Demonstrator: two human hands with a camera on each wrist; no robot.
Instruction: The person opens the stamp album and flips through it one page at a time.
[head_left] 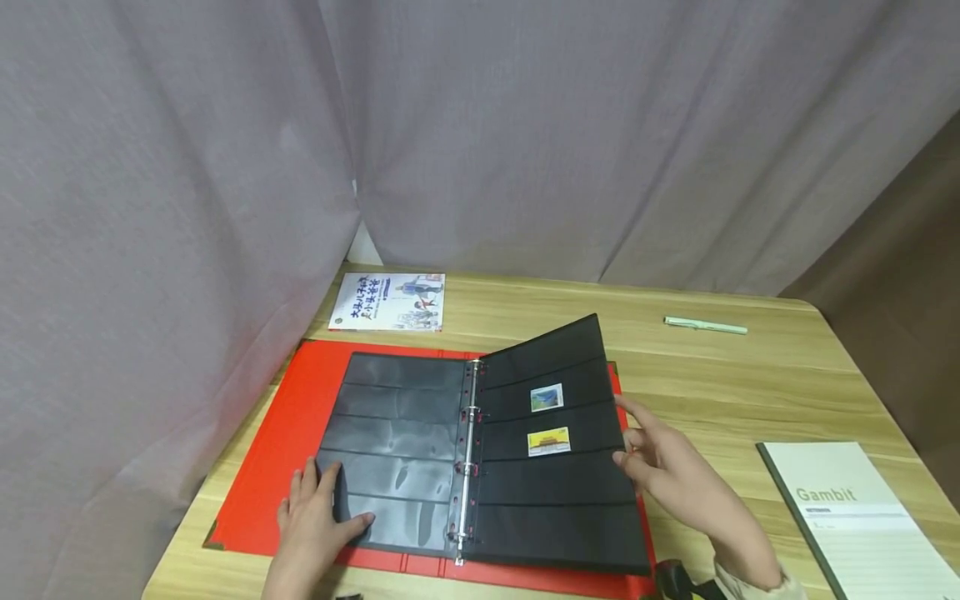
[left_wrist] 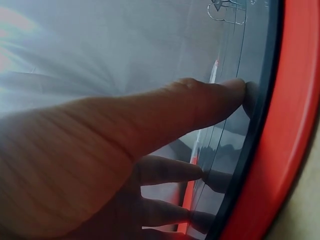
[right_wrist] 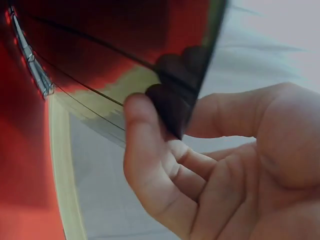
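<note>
A red ring-binder stamp album point(head_left: 277, 425) lies open on the table, with metal rings point(head_left: 469, 442) down its middle. My left hand point(head_left: 315, 512) rests on the lower left corner of the left black page point(head_left: 397, 433), its thumb point(left_wrist: 200, 102) and fingertips against the glossy strips. On the right, my right hand point(head_left: 675, 467) pinches the outer edge of a black album page point(head_left: 555, 533), which tilts up off the red cover. The right wrist view shows a finger point(right_wrist: 140, 125) on one face of that page. Two stamps sit in its strips, a blue one point(head_left: 547, 397) above a yellow one point(head_left: 549, 442).
A white illustrated booklet point(head_left: 388, 302) lies behind the album, near the grey curtain point(head_left: 480, 150). Toward the back right is a pale green pen point(head_left: 705, 325). A notepad point(head_left: 855, 500) lies at the right, and a dark object point(head_left: 675, 577) is at the front edge.
</note>
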